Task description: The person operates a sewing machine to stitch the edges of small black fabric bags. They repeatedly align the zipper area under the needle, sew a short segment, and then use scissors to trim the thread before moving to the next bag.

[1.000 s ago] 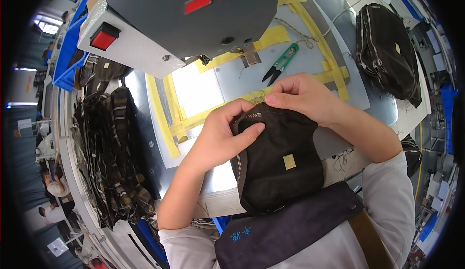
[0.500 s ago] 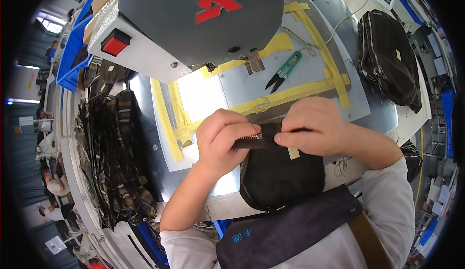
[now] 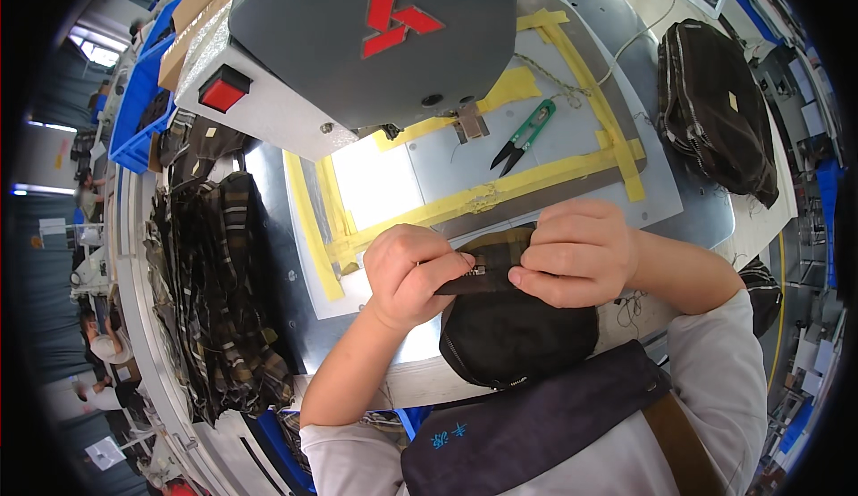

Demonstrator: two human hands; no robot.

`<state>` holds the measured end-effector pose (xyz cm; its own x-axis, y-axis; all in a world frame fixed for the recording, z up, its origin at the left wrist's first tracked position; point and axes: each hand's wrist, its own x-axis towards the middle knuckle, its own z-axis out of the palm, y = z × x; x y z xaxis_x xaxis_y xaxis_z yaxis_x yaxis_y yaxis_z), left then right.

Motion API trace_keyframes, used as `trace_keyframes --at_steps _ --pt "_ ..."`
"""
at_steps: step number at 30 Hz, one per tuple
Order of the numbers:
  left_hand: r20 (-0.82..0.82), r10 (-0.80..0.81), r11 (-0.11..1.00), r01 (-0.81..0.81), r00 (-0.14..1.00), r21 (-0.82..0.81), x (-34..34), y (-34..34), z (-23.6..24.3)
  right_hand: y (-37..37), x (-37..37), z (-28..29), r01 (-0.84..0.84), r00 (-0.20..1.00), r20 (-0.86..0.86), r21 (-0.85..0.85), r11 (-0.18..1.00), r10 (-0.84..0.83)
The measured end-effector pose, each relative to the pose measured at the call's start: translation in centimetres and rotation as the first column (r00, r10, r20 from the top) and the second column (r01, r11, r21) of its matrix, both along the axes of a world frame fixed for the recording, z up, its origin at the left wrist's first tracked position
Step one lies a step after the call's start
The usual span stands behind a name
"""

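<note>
A dark fabric bag piece [image 3: 518, 340] lies at the table's front edge, against my apron. Its zipper [image 3: 479, 270] is stretched between my two hands, with a short run of metal teeth showing. My left hand [image 3: 409, 273] is closed, pinching the zipper between thumb and fingers. On the other side my right hand [image 3: 579, 253] is closed too, gripping the dark tape and cloth beyond the teeth; its fingertips are partly hidden. Green-handled thread snips [image 3: 529, 134] rest on the metal plate beyond, touching neither hand.
A grey sewing machine head [image 3: 357, 49] with a red switch [image 3: 224, 90] overhangs the yellow-taped plate [image 3: 429, 208]. Plaid and dark cloth pieces [image 3: 219, 290] are heaped at left, beside a blue bin [image 3: 134, 143]. A dark zippered bag [image 3: 719, 112] lies at right.
Both hands have come slightly nearer to me with the zipper and cloth. The hold looks the same. The machine and table have shifted slightly in the picture.
</note>
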<state>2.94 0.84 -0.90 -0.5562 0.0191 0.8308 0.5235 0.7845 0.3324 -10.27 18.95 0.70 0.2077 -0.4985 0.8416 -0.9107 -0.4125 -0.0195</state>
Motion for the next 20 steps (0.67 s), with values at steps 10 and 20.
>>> trace_keyframes --at_steps 10,20 --pt "0.169 0.132 0.962 -0.167 0.977 0.216 -0.2 -0.2 -0.3 1.4 -0.1 1.2 -0.076 0.748 0.632 0.389 0.918 -0.205" --pt "0.513 -0.254 0.789 -0.131 0.820 0.600 -0.6 1.3 -1.2 12.2 -4.3 6.2 -0.236 0.028 0.929 0.364 0.901 -0.368"
